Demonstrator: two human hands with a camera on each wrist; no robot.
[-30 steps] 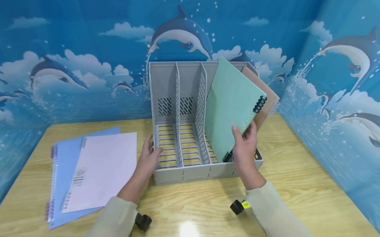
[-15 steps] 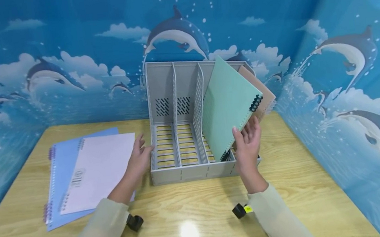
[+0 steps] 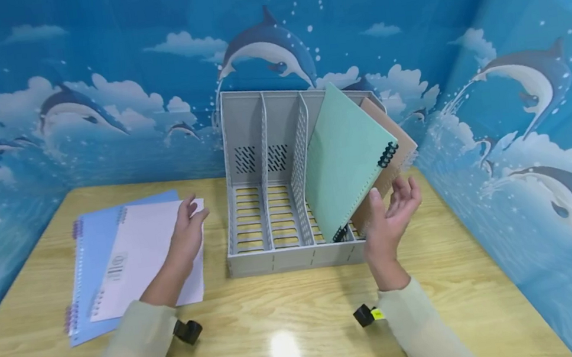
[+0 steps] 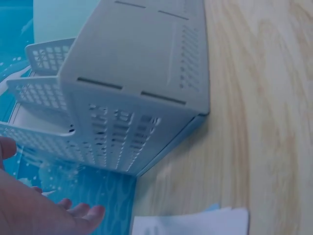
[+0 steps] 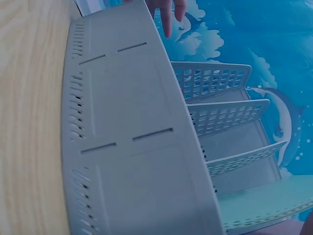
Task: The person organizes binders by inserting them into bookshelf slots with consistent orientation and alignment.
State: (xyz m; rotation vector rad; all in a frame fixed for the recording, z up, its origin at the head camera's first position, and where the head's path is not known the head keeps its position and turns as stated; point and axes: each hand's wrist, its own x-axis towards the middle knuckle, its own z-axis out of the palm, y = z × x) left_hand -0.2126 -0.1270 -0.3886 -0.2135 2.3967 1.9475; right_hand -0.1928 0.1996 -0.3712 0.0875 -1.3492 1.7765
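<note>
From the head view, your left hand point(image 3: 185, 232) was over the right side of the pink notebook point(image 3: 144, 243), its fingers loosely bent with nothing in their grasp; whether it touched the cover, you could not tell. That notebook lay on the blue notebook point(image 3: 94, 243), left of the gray rack point(image 3: 275, 262) on the tabletop point(image 3: 238, 309). Your right hand point(image 3: 390, 222) was at the rack's right front corner, palm turned up, thumb apart from slackly curved fingers, gripping nothing. The green notebook point(image 3: 345, 162) stood tilted in the rack just beyond that hand, right of the second inner divider, with the brown notebook point(image 3: 397, 165) partly hidden behind it; contact with either was unclear. In the left wrist view, you had the rack's perforated outer side wall, which the head view kept from you, your left hand's spread fingers apart from it and a pale notebook corner at the bottom edge. The right wrist view gave you the slots in the rack's front face and the green notebook's punched edge close up, with fingers hanging beyond the rack's far end.
</note>
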